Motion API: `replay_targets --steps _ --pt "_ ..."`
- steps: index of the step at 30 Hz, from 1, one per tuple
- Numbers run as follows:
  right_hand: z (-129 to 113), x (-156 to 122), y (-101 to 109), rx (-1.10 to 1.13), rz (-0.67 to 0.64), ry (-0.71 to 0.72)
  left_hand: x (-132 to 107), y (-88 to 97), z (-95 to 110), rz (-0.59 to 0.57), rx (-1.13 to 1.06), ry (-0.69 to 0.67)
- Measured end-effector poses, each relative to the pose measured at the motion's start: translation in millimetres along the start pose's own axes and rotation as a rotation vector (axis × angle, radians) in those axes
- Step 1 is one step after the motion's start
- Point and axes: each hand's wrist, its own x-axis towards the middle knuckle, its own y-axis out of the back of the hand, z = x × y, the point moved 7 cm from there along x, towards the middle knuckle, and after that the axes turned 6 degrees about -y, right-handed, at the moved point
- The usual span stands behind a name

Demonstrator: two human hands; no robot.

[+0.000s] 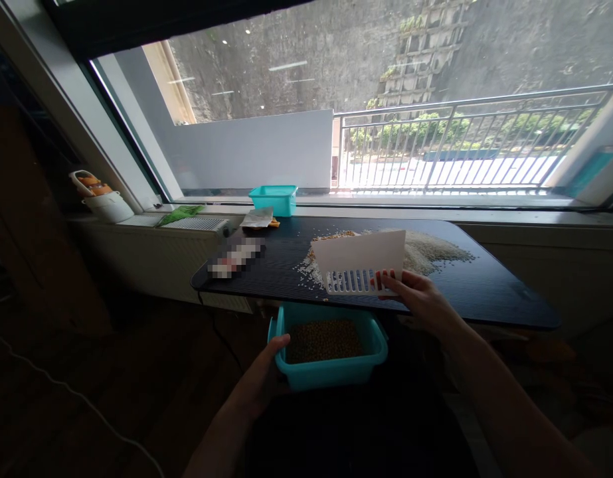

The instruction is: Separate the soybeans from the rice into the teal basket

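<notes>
My left hand (pixel 262 373) grips the left side of a teal plastic bin (pixel 331 377), its thumb over the rim. Inside the bin lies a layer of small yellow-brown beans (pixel 326 340). The bin is just below the front edge of the dark table (pixel 490 289). My right hand (pixel 423 300) pinches the lower right corner of a white sheet (pixel 360 255) with a row of slots along its lower edge. This sheet stands tilted at the table's front, partly hiding white rice-like grains (pixel 428 247) with some beans (pixel 343 234) among them.
Another teal bin (pixel 279 202) stands at the back of the table by the window. A small packet (pixel 258 218) and a blurred-out object (pixel 236 257) lie on the left. Beyond are a radiator (pixel 186 255), a green cloth (pixel 181 214) and a white basket (pixel 108 206). A dark cable (pixel 214 325) hangs down.
</notes>
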Motion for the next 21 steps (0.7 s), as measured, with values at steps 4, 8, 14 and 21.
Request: replay_targets --steps 4,8,14,21 --pt "2 -1 -8 0.0 -0.02 -0.016 -1 -3.8 2 -0.021 -0.002 -0.006" --pt "2 -2 -9 -0.01 -0.032 -0.028 -2 -5.9 3 -0.021 -0.005 0.003" --pt "-1 -5 6 -0.027 -0.007 -0.008 -1 -5.9 3 -0.01 -0.006 0.001" --pt "-2 17 -2 0.01 0.048 0.093 -1 -3.6 2 0.001 0.007 0.014"
